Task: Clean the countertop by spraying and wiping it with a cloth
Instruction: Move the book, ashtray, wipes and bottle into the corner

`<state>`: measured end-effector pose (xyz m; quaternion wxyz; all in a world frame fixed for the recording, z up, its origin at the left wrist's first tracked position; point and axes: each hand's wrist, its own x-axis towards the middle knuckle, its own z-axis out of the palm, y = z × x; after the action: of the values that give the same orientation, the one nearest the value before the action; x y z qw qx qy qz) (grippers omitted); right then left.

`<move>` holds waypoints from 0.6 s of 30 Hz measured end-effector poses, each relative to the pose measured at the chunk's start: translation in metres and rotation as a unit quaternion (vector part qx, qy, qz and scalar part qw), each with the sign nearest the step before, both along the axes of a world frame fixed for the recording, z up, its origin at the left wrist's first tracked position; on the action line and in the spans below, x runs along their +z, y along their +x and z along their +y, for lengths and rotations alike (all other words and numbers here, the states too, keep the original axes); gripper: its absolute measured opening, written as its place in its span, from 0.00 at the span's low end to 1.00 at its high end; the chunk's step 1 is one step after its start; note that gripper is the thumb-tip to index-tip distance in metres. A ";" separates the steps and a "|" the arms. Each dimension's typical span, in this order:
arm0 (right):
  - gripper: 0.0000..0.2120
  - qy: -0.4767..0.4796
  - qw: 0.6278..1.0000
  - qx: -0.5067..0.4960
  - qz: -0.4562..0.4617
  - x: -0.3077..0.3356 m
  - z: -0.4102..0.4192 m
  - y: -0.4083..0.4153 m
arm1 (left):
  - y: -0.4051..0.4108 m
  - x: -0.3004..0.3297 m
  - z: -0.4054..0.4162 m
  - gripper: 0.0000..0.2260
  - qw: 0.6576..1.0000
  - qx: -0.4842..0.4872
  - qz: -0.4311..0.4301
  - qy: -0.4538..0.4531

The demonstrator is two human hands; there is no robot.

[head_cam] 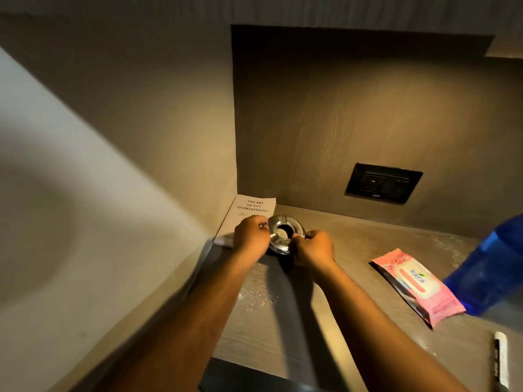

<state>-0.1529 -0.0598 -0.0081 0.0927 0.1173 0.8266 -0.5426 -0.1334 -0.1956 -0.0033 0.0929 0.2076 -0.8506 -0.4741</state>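
A shiny round metal dish with a dark centre sits near the back left corner of the wood-grain countertop. My left hand grips its left rim and my right hand pinches its right rim. A blue spray bottle stands at the right edge of view. Fine wet droplets speckle the counter below my hands. No cloth is in sight.
A white book lies in the back left corner, partly under my left hand. A pink pack of wipes lies on the right. A black wall socket sits above the counter. A white pen-like thing lies at the front right.
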 end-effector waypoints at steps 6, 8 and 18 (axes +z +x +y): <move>0.03 -0.051 0.997 0.050 -0.027 0.008 -0.066 -0.014 | 0.007 0.006 -0.059 0.13 0.998 0.033 -0.045 -0.043; 0.05 -0.033 0.997 0.059 -0.033 0.001 -0.078 -0.018 | 0.010 0.004 -0.067 0.13 0.996 0.033 -0.063 -0.050; 0.11 -0.051 0.999 0.014 -0.001 -0.015 -0.059 -0.015 | 0.015 0.017 -0.042 0.12 0.989 0.028 -0.058 -0.131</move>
<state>-0.1675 -0.1193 -0.0235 0.1073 0.1011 0.7993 -0.5825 -0.1182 -0.2377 0.0135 0.0827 0.2446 -0.9032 -0.3429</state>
